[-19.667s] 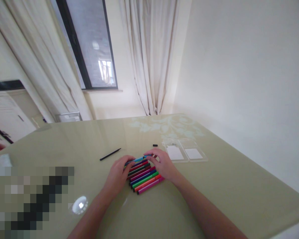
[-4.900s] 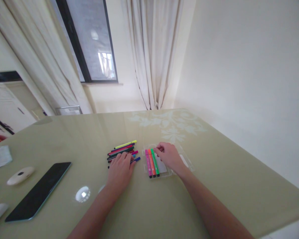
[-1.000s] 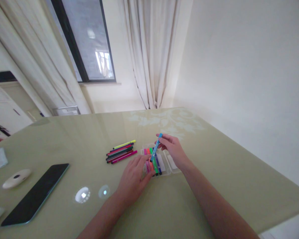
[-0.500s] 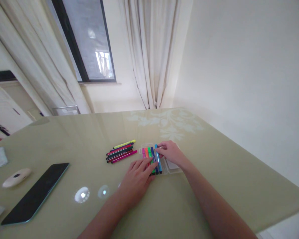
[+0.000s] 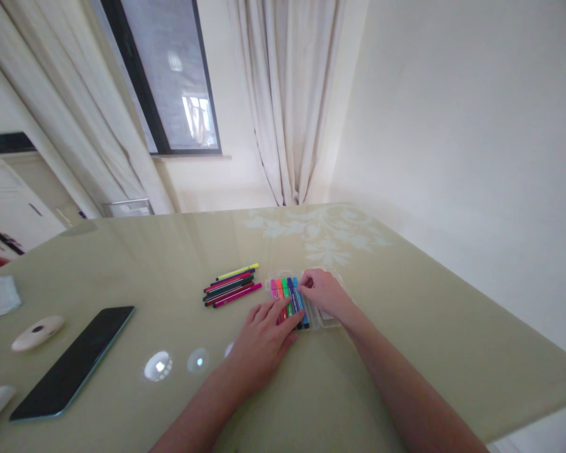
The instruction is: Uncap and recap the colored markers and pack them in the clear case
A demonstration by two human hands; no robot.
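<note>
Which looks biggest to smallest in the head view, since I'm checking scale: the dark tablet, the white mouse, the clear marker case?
1. dark tablet, clearly largest, though it lies nearer the camera.
2. clear marker case, partly hidden by the right hand.
3. white mouse, which looks close to the case, so that order is unsure.

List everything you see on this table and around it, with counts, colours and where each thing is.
markers in case: five, pink, orange, green, dark blue, light blue; side by side in the clear case
clear case: one, transparent; table centre
loose markers: about five, yellow, red, dark green, brown, magenta; left of case
tablet: one, black; left
mouse: one, white; far left
table: one, olive green
window: one, dark frame; behind
curtains: cream
left hand: fingertips on the cased markers
right hand: on the light blue marker
</note>
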